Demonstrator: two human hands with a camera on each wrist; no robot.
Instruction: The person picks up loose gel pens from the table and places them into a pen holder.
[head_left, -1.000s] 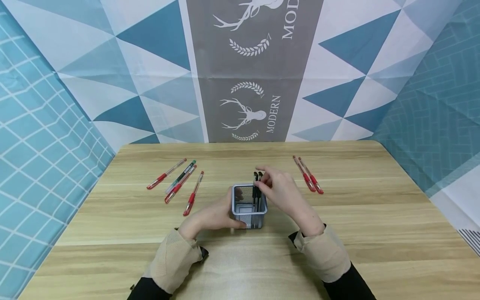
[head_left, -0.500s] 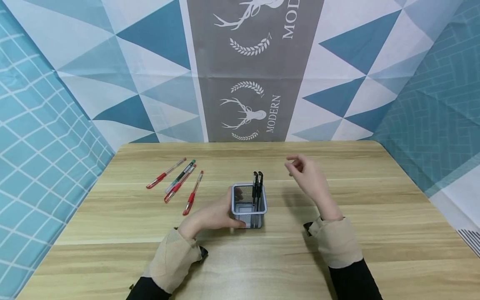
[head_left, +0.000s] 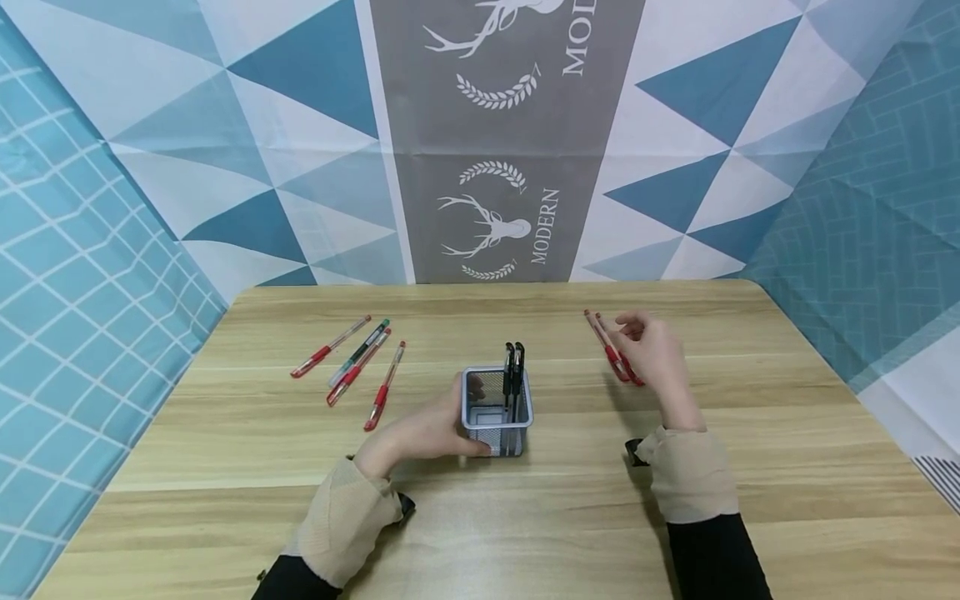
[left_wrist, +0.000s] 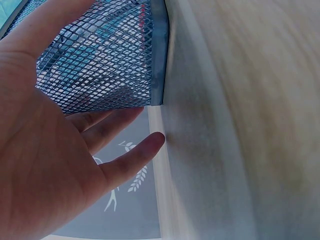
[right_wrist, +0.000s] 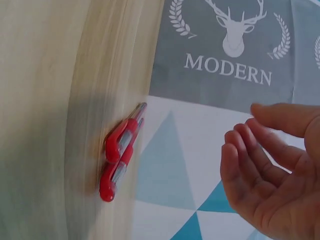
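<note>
Mesh pen holder [head_left: 497,412], square grey metal, sits against your left hand [head_left: 427,433], thumb and fingers wrapped on its side. Two black pens [head_left: 513,367] stand inside. Your right hand [head_left: 652,354] hovers relaxed, empty, over two red pens [head_left: 611,350] on wood-grain table [head_left: 525,517].

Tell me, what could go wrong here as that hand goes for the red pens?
The two red pens lie side by side and touching, so the right hand might nudge one away or lift both at once. The mesh pen holder is light-looking and already has two black pens standing against one side; if the left hand steadying it lets go, dropping in another pen could tip it.
</note>
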